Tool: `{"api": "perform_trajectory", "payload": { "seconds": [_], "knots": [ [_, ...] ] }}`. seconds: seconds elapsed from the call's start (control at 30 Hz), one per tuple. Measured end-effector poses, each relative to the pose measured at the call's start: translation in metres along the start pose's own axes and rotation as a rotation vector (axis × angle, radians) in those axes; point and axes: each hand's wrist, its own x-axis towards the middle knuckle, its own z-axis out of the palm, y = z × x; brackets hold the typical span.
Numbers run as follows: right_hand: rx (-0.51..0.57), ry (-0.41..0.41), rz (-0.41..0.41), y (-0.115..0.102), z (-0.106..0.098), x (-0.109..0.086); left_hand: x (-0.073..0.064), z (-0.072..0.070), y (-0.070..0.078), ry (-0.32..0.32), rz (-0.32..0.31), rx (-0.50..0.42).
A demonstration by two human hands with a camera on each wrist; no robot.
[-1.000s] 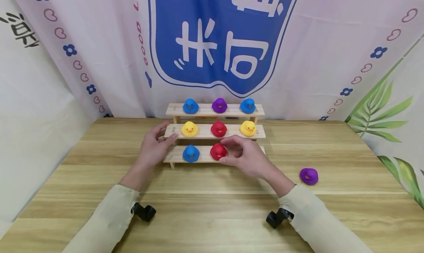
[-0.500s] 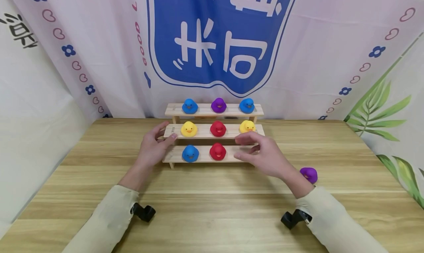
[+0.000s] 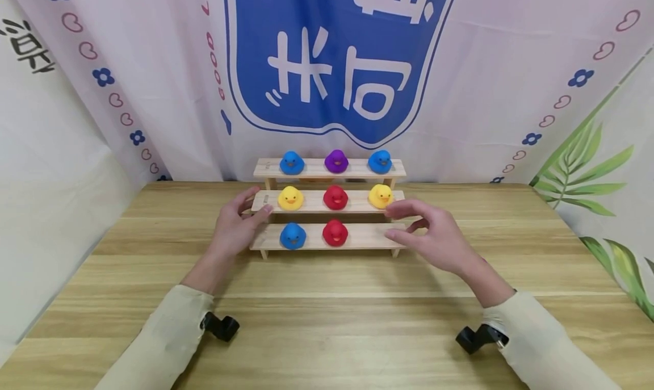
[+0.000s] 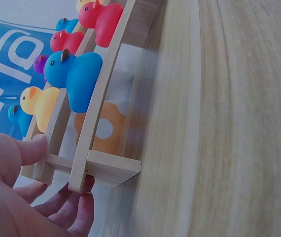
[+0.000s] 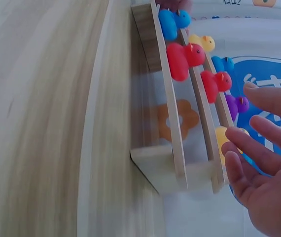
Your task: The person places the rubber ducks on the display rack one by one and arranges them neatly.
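A three-tier wooden display rack [image 3: 357, 237] carries small rubber ducks in rows. My left hand [image 3: 235, 222] holds the rack's left end, thumb on the middle board and fingers curled beneath, as the left wrist view shows. On the lowest board sit a blue duck [image 3: 293, 236] and a red duck [image 3: 335, 233]. The middle board bears a yellow duck [image 3: 290, 198], another red duck [image 3: 335, 197] and a second yellow duck [image 3: 381, 197]. Two blue ducks flank a purple duck [image 3: 336, 161] on top. By the rack's right end, my right hand [image 3: 434, 234] holds nothing, its fingers loosely bent.
The rack stands on a wood-grain table [image 3: 327, 322], close to a printed cloth [image 3: 485, 95] hanging behind. A loose purple duck on the table at right is almost wholly hidden behind my right forearm. Each sleeve has a black wrist camera [image 3: 221, 326].
My right hand has moved away from the lower red duck, rightward along the rack to its right end. The forearm now covers the loose purple duck. My left hand stays in place.
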Motion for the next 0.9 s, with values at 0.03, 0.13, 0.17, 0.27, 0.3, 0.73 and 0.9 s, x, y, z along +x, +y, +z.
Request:
{"api": "perform_trajectory", "payload": {
  "seconds": [0.03, 0.13, 0.17, 0.27, 0.3, 0.73, 0.9],
  "knots": [
    [-0.009, 0.003, 0.003, 0.001, -0.002, -0.001, 0.0, 0.0, -0.001, 0.0, 0.001, 0.0],
    [-0.024, 0.013, 0.015, 0.005, -0.007, -0.005, 0.0, -0.001, -0.002, 0.001, -0.003, 0.002],
    [-0.025, 0.016, 0.016, 0.006, -0.009, -0.007, 0.001, -0.001, -0.003, 0.0, -0.002, 0.005],
    [-0.043, 0.031, 0.015, 0.01, -0.015, -0.011, 0.002, -0.001, -0.003, -0.004, 0.003, 0.001],
    [-0.051, 0.036, 0.015, 0.011, -0.017, -0.013, 0.002, -0.001, -0.003, -0.008, 0.007, 0.0],
    [-0.105, 0.066, -0.02, 0.022, -0.043, -0.026, 0.003, 0.001, 0.0, 0.003, 0.004, 0.002],
    [-0.125, 0.074, -0.005, 0.027, -0.05, -0.028, 0.004, 0.001, -0.001, 0.009, -0.003, 0.004]
  ]
}}
